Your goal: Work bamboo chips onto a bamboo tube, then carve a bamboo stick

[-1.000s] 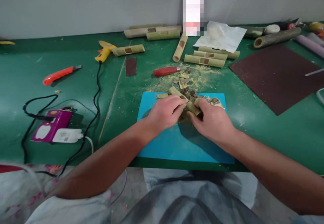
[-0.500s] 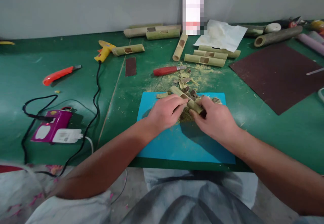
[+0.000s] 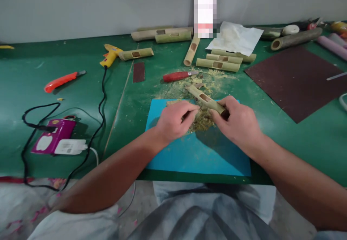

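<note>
Head view. Labels: white rectangular adapter [image 3: 69, 146] carries a small barcode-like label, print too small to read; glossy purple box [image 3: 63, 127] touching it bears a pale oval patch, no wording legible.

Pale green bamboo tube [image 3: 193, 91] with rectangular cut-out: slanted, near end clamped between right hand's [image 3: 241, 122] thumb and fingers, far end pointing away to the left, above shavings [image 3: 202, 121] and blue flat sheet [image 3: 195, 157] on green surface [image 3: 292, 153].

Left hand [image 3: 175, 120]: fingertips together, just beside the tube; contact, or anything thin pinched there, cannot be told. Knuckles up. Both forearms angle inward from the lower corners.
</note>
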### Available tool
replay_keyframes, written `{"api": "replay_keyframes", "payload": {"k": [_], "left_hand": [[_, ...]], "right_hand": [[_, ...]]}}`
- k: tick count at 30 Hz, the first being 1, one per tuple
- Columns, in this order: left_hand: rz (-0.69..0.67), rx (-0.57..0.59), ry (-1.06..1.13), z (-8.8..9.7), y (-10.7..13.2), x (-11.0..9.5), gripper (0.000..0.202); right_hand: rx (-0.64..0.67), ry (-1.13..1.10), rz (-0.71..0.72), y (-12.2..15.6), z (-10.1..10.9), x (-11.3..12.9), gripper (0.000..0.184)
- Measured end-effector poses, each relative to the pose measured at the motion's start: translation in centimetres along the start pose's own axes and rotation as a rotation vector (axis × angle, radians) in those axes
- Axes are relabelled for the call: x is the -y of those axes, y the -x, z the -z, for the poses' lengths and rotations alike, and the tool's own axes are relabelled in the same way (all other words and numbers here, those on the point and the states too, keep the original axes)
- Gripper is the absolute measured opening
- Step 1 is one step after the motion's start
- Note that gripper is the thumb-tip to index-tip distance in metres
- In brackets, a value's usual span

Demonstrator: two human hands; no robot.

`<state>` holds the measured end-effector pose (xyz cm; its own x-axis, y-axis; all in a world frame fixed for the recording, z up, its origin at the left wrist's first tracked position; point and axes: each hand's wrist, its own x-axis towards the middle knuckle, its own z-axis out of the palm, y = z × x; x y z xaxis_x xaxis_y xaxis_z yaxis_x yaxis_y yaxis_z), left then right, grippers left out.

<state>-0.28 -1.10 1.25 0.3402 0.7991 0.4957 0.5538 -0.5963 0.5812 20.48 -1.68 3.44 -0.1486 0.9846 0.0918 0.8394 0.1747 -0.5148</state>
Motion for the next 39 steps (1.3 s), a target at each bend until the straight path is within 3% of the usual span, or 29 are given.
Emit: {"api": "replay_keyframes", "payload": {"k": [4, 7, 15, 24, 31, 35, 39], "left_hand": [[0.276, -0.093, 0.263, -0.1, -0.6, -0.5, 0.013], [0.348, -0.111, 0.363, -0.4, -0.9, -0.8, 0.011], [0.353, -0.082, 0.336, -0.5, -0.8, -1.4, 0.013], [0.157, -0.105, 0.082, 0.0, -1.1, -1.1, 0.003], [0.267, -0.129, 0.179, -0.4, -1.1, -0.6, 0.006], [0.359, -0.086, 0.315, -0.6, -1.2, -0.6, 0.008], [0.363, -0.054, 0.294, -0.5, -1.2, -0.3, 0.008]], "right_hand": [[0.001, -0.017, 0.044, 0.3, -0.2, 0.2, 0.031], [-0.021, -0.008, 0.082, 0.5, -0.7, 0.4, 0.031], [-0.079, 0.077, 0.163, 0.5, -1.3, 0.5, 0.031], [-0.018, 0.152, 0.14, 0.1, -1.4, 0.1, 0.03], [-0.046, 0.223, 0.209, 0.1, -1.7, 0.4, 0.027], [-0.036, 0.217, 0.211, 0.1, -1.7, 0.5, 0.027], [-0.027, 0.221, 0.207, 0.1, -1.7, 0.5, 0.027]]}}
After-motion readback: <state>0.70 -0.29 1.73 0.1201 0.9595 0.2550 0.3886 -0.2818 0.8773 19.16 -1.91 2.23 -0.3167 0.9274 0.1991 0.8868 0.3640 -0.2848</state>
